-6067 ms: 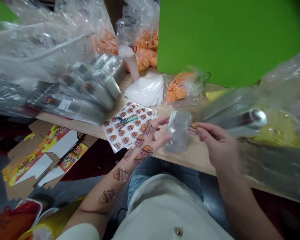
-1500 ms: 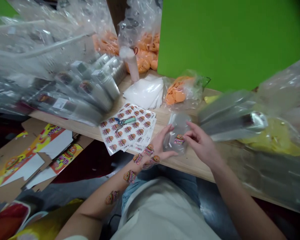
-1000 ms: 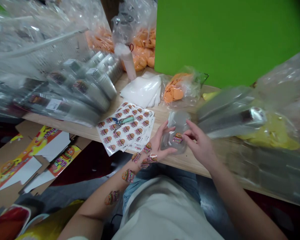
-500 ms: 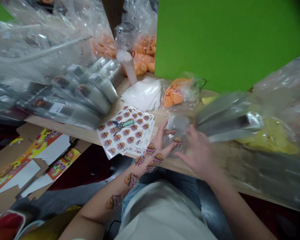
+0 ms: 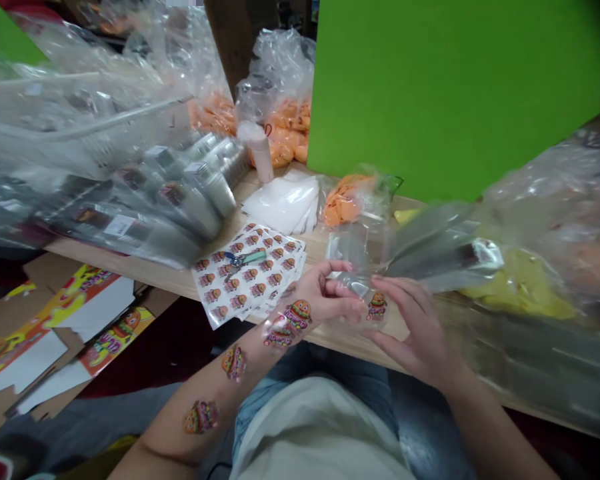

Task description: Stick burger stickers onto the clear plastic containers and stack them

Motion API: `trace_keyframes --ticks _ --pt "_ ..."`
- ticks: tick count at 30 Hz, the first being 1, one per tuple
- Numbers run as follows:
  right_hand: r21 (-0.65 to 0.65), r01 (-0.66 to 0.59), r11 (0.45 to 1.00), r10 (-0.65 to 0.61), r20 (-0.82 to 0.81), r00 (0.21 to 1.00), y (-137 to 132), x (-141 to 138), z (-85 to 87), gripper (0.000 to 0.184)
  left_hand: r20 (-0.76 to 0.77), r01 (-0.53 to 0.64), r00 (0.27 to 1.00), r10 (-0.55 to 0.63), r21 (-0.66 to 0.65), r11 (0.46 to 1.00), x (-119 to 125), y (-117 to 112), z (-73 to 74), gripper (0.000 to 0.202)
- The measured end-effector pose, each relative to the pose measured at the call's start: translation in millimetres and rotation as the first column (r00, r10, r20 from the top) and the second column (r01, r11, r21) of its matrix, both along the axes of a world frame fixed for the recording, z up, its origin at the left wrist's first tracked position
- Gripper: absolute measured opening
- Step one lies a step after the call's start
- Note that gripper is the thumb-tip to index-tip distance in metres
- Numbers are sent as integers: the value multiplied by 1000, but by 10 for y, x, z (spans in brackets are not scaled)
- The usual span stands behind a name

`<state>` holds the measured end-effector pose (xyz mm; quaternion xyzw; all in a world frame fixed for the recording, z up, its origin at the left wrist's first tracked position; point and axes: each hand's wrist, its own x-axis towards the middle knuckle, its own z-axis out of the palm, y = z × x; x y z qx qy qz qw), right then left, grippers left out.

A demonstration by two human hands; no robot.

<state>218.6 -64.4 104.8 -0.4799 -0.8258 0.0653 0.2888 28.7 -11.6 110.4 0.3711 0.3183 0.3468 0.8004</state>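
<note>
Both hands hold a small clear plastic cup (image 5: pixel 354 255) over the wooden table's (image 5: pixel 330 333) front edge. My left hand (image 5: pixel 320 297) grips the cup's left side with curled fingers. My right hand (image 5: pixel 410 323) supports it from the right and below, fingers wrapped round it. A burger sticker (image 5: pixel 377 305) sits on the cup's front between the hands. More burger stickers (image 5: pixel 293 317) are stuck on the back of my left hand and along the forearm. A sheet of burger stickers (image 5: pixel 247 273) lies to the left with small scissors (image 5: pixel 243 259) on it.
Bags of stacked clear cups (image 5: pixel 170 193) fill the left of the table. Bags of orange pieces (image 5: pixel 347 200) and a white stack (image 5: pixel 285 200) lie behind. Another cup sleeve (image 5: pixel 445 257) and yellow pieces (image 5: pixel 520 287) are at right, before a green board (image 5: pixel 455 87). Printed cardboard (image 5: pixel 70 320) lies on the floor.
The sticker went from my right fingertips onto the cup's front. Both hands have drawn the cup nearer to me and tilted it; my right hand now sits under it.
</note>
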Motion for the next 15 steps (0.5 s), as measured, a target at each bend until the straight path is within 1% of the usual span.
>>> trace_keyframes --ticks 2,4,6,8,9,10,11,12,13,14,15 --pt "-27 -13 1000 14 16 1000 -42 61 31 63 -52 53 997 -50 47 998 50 4 -36 69" --pt "-8 -14 1000 15 77 997 -78 128 97 61 -80 69 995 -64 64 996 106 4 -62 70" --pt "-1 -26 1000 26 136 990 -95 214 207 61 -67 78 995 -75 52 996 168 2 -48 70" --pt "-71 -44 996 52 104 993 -82 326 335 62 -1 109 994 -109 31 994 221 2 13 66" --pt "-133 -52 990 57 30 998 -65 390 391 62 63 130 989 -131 16 991 242 6 57 64" --pt "-202 -64 977 47 -87 995 -43 453 432 61 146 152 978 -150 -2 988 258 12 107 61" --pt "-272 -86 958 21 -234 972 -19 512 454 58 233 168 959 -160 -18 986 271 21 159 60" --pt "-337 -119 934 -22 -388 921 3 561 457 55 309 179 937 -162 -28 983 282 32 210 60" --pt "-389 -164 906 -73 -527 847 20 599 441 52 367 184 916 -162 -26 983 293 44 257 61" --pt "-425 -212 880 -123 -635 762 31 625 414 50 400 183 902 -161 -16 983 306 55 296 62" --pt "-447 -254 858 -166 -709 686 33 641 381 50 407 178 899 -163 2 984 320 63 326 64"
